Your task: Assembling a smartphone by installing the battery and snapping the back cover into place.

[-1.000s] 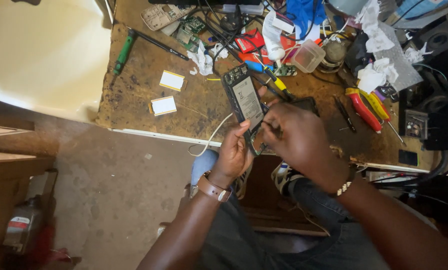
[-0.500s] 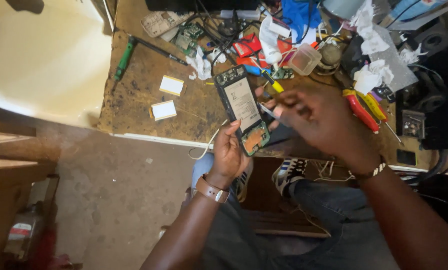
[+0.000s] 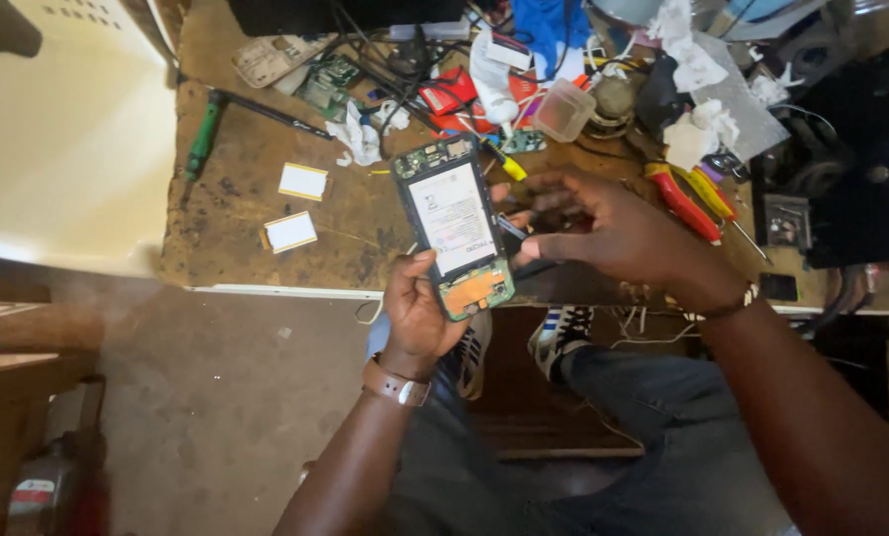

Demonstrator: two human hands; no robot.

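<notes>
The worn brown wooden workbench [image 3: 246, 228] fills the upper frame; its back and right side are crowded with cables, tools and rags, while the left front part lies open apart from two small white rectangular cards [image 3: 296, 206]. A green-handled screwdriver [image 3: 204, 139] lies near the bench's left edge. The opened smartphone with its back cover off, white battery and green circuit boards showing [image 3: 452, 226], is held upright just past the bench's front edge, over the person's lap. The left hand [image 3: 417, 308] is clamped around its lower end, thumb on the left rim. The right hand [image 3: 603, 233] pinches a small dark tool [image 3: 510, 226] against the phone's right edge. Red-and-yellow-handled pliers [image 3: 685, 199] lie just beyond the right hand.
</notes>
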